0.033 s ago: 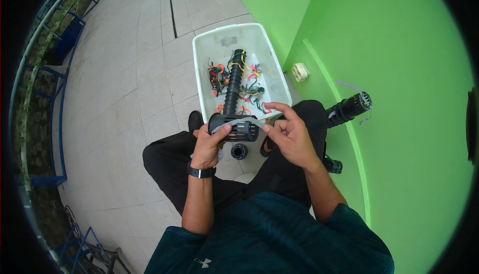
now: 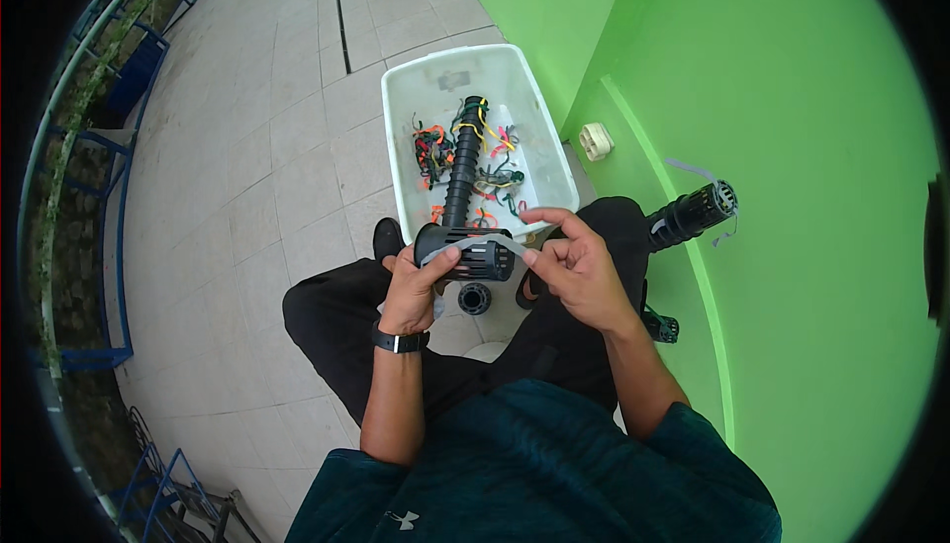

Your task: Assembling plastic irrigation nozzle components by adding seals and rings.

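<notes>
My left hand, with a black watch at the wrist, is closed around a black slotted plastic net cup lying sideways. Its thumb presses a thin grey strip against the cup's side. The strip's other end is pinched between thumb and fingers of my right hand, whose index finger is raised. Just beyond stands a white plastic bin. Inside it lie a long stack of black ribbed cups and tangled strips in orange, green, yellow and pink.
Another dark slotted cup sits on the floor between my feet. Right of my knee, a stack of black cups with pale strips stands by the green wall, near a white socket block. Blue railings run along the left.
</notes>
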`<control>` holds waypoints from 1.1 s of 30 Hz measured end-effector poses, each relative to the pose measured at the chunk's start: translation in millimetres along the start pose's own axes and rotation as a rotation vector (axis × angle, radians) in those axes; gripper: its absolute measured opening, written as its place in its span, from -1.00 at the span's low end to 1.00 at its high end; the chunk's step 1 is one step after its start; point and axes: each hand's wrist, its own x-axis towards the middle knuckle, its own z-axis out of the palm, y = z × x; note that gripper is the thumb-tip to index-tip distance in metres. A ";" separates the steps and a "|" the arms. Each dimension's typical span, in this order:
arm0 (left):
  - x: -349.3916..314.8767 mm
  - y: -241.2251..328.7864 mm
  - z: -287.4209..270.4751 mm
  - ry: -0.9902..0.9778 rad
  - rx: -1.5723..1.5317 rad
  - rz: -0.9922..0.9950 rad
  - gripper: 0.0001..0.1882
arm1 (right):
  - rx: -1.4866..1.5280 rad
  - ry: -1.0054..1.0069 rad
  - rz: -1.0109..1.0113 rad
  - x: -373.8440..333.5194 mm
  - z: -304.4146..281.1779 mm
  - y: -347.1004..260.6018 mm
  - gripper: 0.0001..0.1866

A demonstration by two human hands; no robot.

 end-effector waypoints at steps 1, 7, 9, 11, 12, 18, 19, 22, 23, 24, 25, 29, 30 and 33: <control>0.2 -1.2 -0.9 0.011 -0.020 -0.001 -0.76 | 0.083 -0.095 0.092 -1.2 -6.4 -3.8 -0.64; 3.4 -4.9 -19.6 0.008 -0.166 -0.012 -0.74 | 0.597 -0.274 -0.094 1.1 -7.6 -16.1 -0.67; 7.3 -6.9 -30.1 0.040 -0.230 0.017 -0.67 | 0.455 -0.201 -0.264 7.7 -9.2 -25.0 -0.73; 3.1 -3.0 -33.9 0.024 -0.289 0.019 -0.66 | 0.342 -0.114 -0.282 6.1 -23.7 -28.9 -0.75; 0.9 -1.6 -35.1 0.005 -0.349 0.018 -0.64 | 0.226 -0.024 -0.297 5.4 -28.7 -31.2 -0.76; -12.6 -8.0 -45.3 -0.036 -0.470 0.145 -0.55 | -0.180 0.281 -0.662 13.5 -25.0 -44.9 -0.80; -13.5 -8.1 -46.2 -0.069 -0.498 0.163 -0.54 | -0.109 0.156 -0.486 10.7 -17.2 -42.7 -0.80; -17.0 -1.8 -47.9 -0.140 -0.500 0.176 -0.54 | -0.310 0.069 -0.349 13.3 6.8 -36.2 -0.83; -17.2 1.1 -44.3 -0.139 -0.501 0.175 -0.54 | -0.301 0.084 -0.371 17.2 13.4 -27.0 -0.83; -17.1 4.7 -39.3 -0.157 -0.466 0.205 -0.53 | -0.293 0.100 -0.393 19.5 19.2 -21.0 -0.84; -18.0 8.4 -35.9 -0.173 -0.431 0.238 -0.52 | -0.293 0.097 -0.393 19.1 24.0 -23.5 -0.84; -20.5 16.7 -31.2 -0.143 -0.361 0.270 -0.50 | -0.437 0.104 -0.383 19.2 34.3 -32.5 -0.85; -21.2 18.4 -30.3 -0.139 -0.355 0.280 -0.48 | -0.445 0.103 -0.382 19.9 35.7 -33.0 -0.84; -23.5 20.2 -28.8 -0.125 -0.347 0.302 -0.45 | -0.351 0.149 -0.342 20.6 40.8 -32.6 -0.85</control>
